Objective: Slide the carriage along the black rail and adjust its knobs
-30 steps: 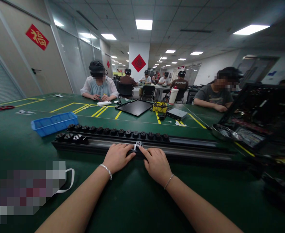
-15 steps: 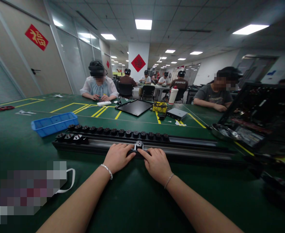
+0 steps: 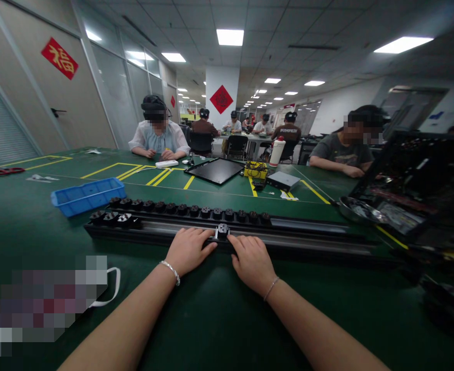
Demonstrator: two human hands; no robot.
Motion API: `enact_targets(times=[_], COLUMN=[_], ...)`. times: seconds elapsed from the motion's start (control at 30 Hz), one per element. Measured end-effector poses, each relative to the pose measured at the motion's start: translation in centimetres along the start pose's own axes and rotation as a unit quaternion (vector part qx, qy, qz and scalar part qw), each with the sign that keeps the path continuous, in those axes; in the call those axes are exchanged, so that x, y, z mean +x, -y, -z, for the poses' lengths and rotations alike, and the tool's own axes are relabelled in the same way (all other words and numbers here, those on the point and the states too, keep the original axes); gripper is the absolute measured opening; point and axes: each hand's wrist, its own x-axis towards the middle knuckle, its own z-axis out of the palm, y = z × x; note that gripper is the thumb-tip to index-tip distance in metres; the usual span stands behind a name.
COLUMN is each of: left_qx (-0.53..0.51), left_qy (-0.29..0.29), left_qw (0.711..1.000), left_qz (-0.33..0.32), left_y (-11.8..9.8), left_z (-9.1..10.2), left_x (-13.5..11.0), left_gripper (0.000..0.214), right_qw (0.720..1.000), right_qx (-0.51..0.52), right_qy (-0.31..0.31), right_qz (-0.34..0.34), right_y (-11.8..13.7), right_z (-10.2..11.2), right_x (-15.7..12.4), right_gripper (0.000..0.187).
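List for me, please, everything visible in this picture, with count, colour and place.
Table: one, green, foreground
Front rail: one, black, nearest the person
Middle part: one, black and grey, on front rail
End parts: three, black and grey, front rail's left end
Rear parts: about fourteen, black, row behind
Bin: one, blue, left
Scissors: one, red and black, far left
Panel: one, black, far centre
Bottle: one, white and red, beyond panel
Box: one, grey, right of panel
Bowl: one, silver, right
People: at least six, mixed clothing, background
Left hand: one, silvery bracelet, left of middle part
Right hand: one, thin bracelet, right of middle part
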Motion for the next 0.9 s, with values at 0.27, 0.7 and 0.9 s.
enact_targets(times=[0.27, 0.7, 0.9], left_qx=[0.003, 0.009, 0.009], left_qy=[0.000, -0.007, -0.013], left_qw=[1.000, 1.000, 1.000], left_qz=[-0.001, -0.006, -0.008], left_y=[0.00, 0.14, 0.24], left_z=[0.07, -0.19, -0.28], left_x=[-0.02, -0.06, -0.10], left_gripper=[0.039, 0.038, 0.038], right_qw=[1.000, 1.000, 1.000], right_qx=[0.013, 0.017, 0.018], right_qy=[-0.001, 0.006, 0.004], right_qz=[-0.001, -0.003, -0.002], right_y=[-0.07, -0.13, -0.16], right_z=[0.04, -0.06, -0.13], right_x=[0.04, -0.02, -0.02], right_gripper=[0.041, 0.040, 0.040])
